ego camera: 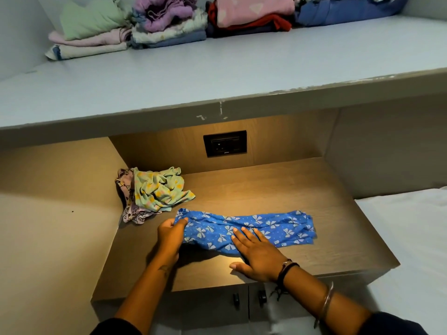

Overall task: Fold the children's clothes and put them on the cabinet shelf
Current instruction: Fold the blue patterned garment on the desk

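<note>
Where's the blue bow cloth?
The blue cloth lies low centre on the wooden counter, beside the green garment; left hand pinches its end, right hand presses its middle.

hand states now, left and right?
Left hand: pinches the left end of the blue bow-print cloth garment.
Right hand: open, fingers flat, pressing on the same garment.

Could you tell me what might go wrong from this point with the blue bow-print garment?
The blue garment lies bunched and twisted along its length, so folding it now could trap creases. The left-hand grip pinches only its end while the right-hand grip presses the middle flat; a pull could drag it askew. The folded stacks on the upper shelf look uneven, so another piece might slide off.
</note>
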A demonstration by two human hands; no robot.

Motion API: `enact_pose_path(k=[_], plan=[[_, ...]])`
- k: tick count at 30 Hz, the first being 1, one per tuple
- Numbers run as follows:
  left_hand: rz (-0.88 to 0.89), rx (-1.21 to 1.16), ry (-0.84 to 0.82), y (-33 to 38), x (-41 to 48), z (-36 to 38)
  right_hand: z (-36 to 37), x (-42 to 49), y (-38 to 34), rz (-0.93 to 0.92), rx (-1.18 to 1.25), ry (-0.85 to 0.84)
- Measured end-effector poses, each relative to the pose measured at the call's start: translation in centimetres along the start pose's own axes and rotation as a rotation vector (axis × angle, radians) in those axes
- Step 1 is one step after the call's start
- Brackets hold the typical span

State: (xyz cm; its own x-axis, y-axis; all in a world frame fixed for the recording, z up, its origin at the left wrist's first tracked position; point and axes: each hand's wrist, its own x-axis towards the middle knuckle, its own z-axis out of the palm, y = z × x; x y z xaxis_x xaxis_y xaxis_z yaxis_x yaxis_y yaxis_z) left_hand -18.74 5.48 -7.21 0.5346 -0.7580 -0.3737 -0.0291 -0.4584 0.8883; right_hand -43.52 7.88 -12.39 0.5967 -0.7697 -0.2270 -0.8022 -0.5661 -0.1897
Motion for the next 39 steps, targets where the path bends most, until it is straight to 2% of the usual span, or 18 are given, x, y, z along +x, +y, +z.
enact_pose_path(k=[3, 7, 12, 14, 16, 19, 22, 24, 26, 27, 30, 33, 35, 37, 39], plan=[[0.172, 0.104, 0.035, 2.3, -1.5, 1.5, -0.3, -0.4, 0.0, 0.002, 0.055, 0.046], [0.403, 0.226, 0.027, 5.3, -4.9, 5.3, -0.6, -1.5, 0.6, 0.119, 0.195, 0.257], [0.422, 0.344, -0.09, 5.8, -10.0, 12.3, 0.2, -5.1, 4.1, 0.37, 0.367, 0.44], [0.447, 0.424, -0.1, 5.3, -11.6, 15.3, 0.2, -6.8, 5.7, 0.464, 0.544, 0.523], [0.476, 0.483, -0.115, 4.5, -13.0, 18.4, -0.3, -8.5, 7.0, 0.557, 0.853, 0.567], [0.462, 0.543, -0.161, 2.6, -14.6, 22.0, -0.5, -10.5, 8.4, 0.558, 1.209, 0.521], [0.449, 0.591, -0.25, 0.5, -15.8, 24.3, -0.8, -11.9, 9.6, 0.574, 1.358, 0.578], [0.491, 0.535, -0.337, -0.5, -16.3, 24.6, -1.1, -12.3, 10.1, 0.614, 1.383, 0.664], [0.507, 0.381, -0.359, -1.0, -16.5, 23.7, -1.2, -12.3, 10.3, 0.646, 1.322, 0.718], [0.493, 0.301, -0.323, -1.1, -16.2, 22.9, -1.2, -12.3, 10.5, 0.65, 1.211, 0.726], [0.496, 0.15, -0.091, -1.2, -13.9, 19.8, -1.4, -11.4, 10.6, 0.478, 0.603, 0.606], [0.453, 0.362, 0.098, -1.3, -10.6, 16.7, -2.3, -9.1, 9.6, 0.262, 0.233, 0.481], [0.269, 0.525, 0.03, -1.9, -8.9, 15.7, -2.1, -7.4, 9.3, 0.176, 0.106, 0.372], [0.082, 0.43, -0.155, -2.3, -8.5, 15.5, -1.4, -6.4, 9.5, 0.148, 0.023, 0.217], [-0.001, 0.36, -0.266, -2.7, -8.8, 15.4, -0.3, -6.4, 10.3, 0.167, -0.012, 0.135]])
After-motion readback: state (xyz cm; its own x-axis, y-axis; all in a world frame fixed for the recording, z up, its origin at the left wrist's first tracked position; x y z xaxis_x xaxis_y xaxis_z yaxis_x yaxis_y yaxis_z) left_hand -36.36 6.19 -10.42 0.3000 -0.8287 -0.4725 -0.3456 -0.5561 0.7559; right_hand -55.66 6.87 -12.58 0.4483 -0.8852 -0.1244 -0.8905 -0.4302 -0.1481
